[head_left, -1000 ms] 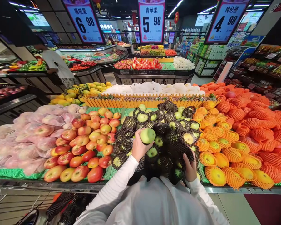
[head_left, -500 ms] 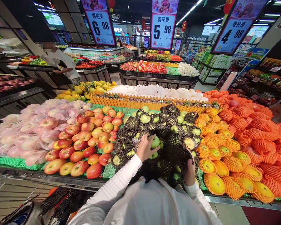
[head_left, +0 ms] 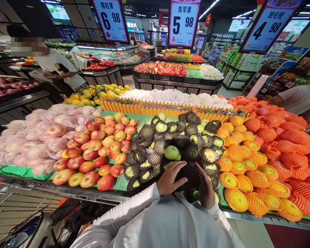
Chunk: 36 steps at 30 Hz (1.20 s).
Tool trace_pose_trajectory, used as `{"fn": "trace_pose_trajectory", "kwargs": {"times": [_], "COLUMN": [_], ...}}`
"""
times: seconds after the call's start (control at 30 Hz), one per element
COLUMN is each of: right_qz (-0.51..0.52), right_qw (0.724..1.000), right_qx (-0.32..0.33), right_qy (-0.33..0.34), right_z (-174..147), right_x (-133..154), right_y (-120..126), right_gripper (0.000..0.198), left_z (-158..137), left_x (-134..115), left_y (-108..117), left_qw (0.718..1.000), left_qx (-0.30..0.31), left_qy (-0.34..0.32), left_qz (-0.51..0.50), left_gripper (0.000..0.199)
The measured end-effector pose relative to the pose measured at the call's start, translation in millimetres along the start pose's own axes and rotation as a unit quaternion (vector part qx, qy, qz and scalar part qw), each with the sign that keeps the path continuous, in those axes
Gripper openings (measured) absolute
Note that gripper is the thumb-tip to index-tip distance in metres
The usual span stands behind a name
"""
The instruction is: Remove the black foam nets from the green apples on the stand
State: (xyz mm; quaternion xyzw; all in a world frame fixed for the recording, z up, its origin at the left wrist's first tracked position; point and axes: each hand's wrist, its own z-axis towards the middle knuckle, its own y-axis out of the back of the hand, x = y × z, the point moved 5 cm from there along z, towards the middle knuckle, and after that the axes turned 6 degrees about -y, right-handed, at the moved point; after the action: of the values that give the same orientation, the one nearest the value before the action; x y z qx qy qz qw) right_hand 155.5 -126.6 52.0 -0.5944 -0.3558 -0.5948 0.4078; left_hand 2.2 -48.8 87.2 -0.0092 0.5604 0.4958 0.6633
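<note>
A dark foam net sleeve (head_left: 192,177) lies between my two hands, low over the front of the green apple pile. My right hand (head_left: 207,189) holds it from the right side, one finger stretched upward along it. My left hand (head_left: 171,179) comes from the left, its fingers extended and thumb apart, the fingertips at the edge of the net. Just beyond the left fingertips sits a bare green apple (head_left: 172,152) on the pile. Around it are several green apples in black nets (head_left: 146,132). Whether anything is inside the net between my hands is hard to see.
Red-yellow apples (head_left: 90,164) and bagged pale fruit (head_left: 41,137) lie left; netted oranges (head_left: 236,199) and orange-netted fruit (head_left: 286,137) lie right. A yellow picket divider (head_left: 155,109) runs behind. A wire cart (head_left: 20,213) stands lower left. One person (head_left: 57,65) is left, another (head_left: 302,96) right.
My left hand has left the bare green apple and drawn back toward the net and my right hand. The apple stays on the pile. The person at left shows nearer.
</note>
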Motion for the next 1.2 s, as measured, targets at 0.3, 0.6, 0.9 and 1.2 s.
{"fn": "trace_pose_trajectory", "kwargs": {"times": [0.3, 0.6, 0.9, 1.2], "right_qz": [-0.006, 0.147, 0.117, 0.074], "right_qw": [0.998, 0.971, 0.968, 0.966], "right_qx": [-0.024, 0.097, 0.118, 0.146], "right_qy": [-0.059, -0.16, -0.188, -0.202], "right_z": [16, 24, 13, 46], "right_x": [-1, 0, -17, -28], "right_y": [6, -4, -29, -46], "right_gripper": [0.038, 0.03, 0.042, 0.038], "left_z": [-2, -6, -4, 11], "left_x": [30, 38, 40, 66], "left_y": [19, -1, 13, 41], "left_qw": [0.97, 0.931, 0.929, 0.925], "left_qx": [-0.14, 0.015, -0.022, -0.153], "left_qy": [0.134, 0.205, 0.173, 0.167], "left_qz": [-0.144, -0.301, -0.326, -0.303], "left_gripper": [0.023, 0.035, 0.042, 0.048]}}
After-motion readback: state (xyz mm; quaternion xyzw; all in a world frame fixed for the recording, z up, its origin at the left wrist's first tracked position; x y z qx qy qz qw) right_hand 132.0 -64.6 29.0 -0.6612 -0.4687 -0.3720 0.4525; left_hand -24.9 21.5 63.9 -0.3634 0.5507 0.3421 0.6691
